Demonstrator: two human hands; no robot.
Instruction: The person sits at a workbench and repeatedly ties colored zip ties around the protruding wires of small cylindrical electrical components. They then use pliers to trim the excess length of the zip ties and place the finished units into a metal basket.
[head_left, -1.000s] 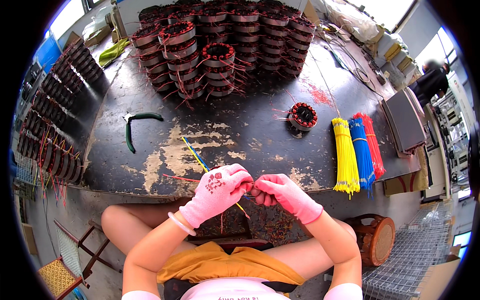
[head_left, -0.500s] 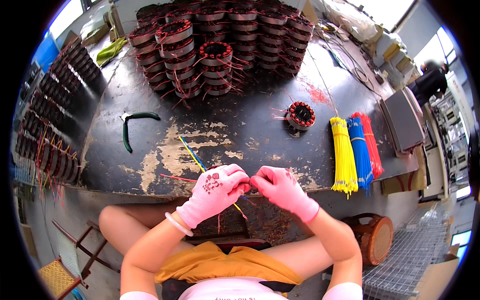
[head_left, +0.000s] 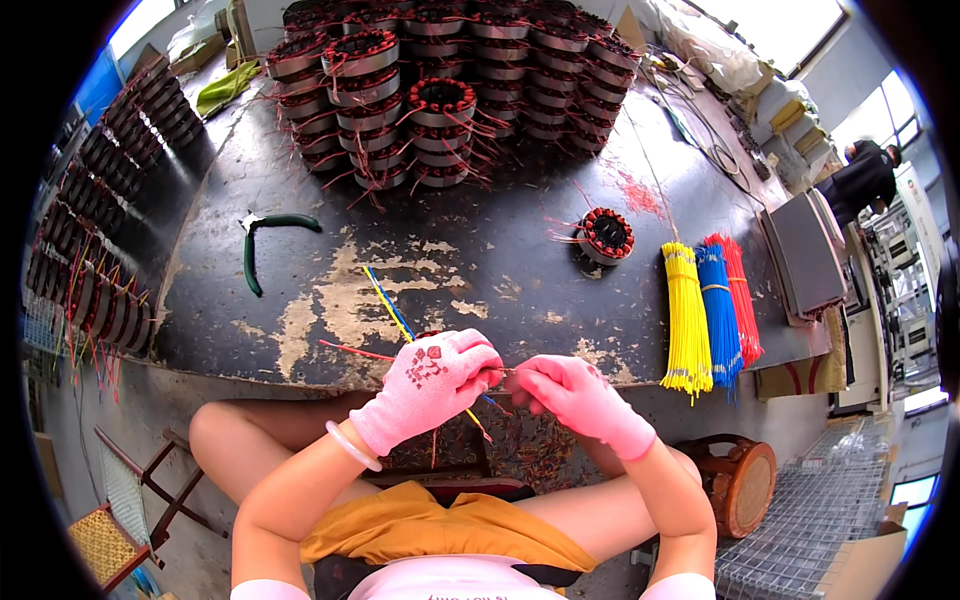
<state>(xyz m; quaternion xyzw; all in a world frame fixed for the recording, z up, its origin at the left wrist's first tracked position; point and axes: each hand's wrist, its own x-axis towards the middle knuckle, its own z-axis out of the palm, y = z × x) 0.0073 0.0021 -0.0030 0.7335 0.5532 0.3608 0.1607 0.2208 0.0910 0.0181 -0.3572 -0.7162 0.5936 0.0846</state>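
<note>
Both hands wear pink gloves and meet at the table's front edge. My left hand [head_left: 432,378] is closed over coloured lead wires. A yellow wire [head_left: 397,312] and a blue wire [head_left: 378,283] run out beyond it, and a red wire [head_left: 350,348] points left. Something dark red shows slightly above its knuckles, mostly hidden. My right hand [head_left: 585,400] pinches a thin wire [head_left: 509,370] that spans the small gap between the fingertips. A single wound stator [head_left: 607,236] with red windings rests on the table to the right.
Stacked stators [head_left: 440,110] fill the table's far side, and more stand in rows [head_left: 110,180] at the left. Green-handled pliers [head_left: 250,250] lie open. At the right are yellow [head_left: 686,320], blue [head_left: 719,310] and red [head_left: 738,290] wire bundles. A wooden drum-shaped stool [head_left: 740,485] stands below right.
My right hand has drawn slightly right and down, widening the gap so the thin wire shows between the hands. My left hand stays nearly in place on the lead wires.
</note>
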